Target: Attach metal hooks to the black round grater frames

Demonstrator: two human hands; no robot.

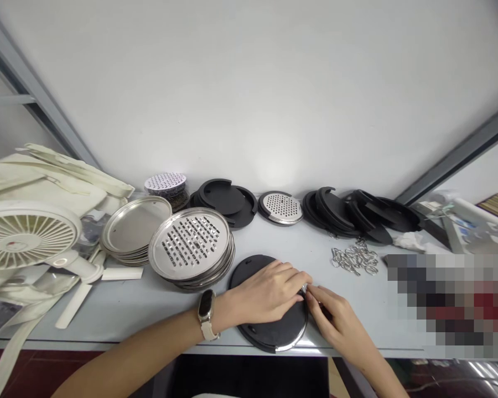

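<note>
A round black plastic disc lies on the table in front of me, with a shiny metal edge showing at its lower right. My left hand, wearing a watch, reaches across the disc with its fingers closed at the right rim. There, my right hand pinches from the other side, thumb and forefinger together. Between the fingertips of both hands shows a small shiny metal piece; its exact kind is mostly hidden. To the right lies a pile of metal ring chains.
Left of the disc stand a stack of metal grater plates and a stack of plain metal plates. Black discs and more black parts line the wall, with a grater disc between. A white fan stands far left.
</note>
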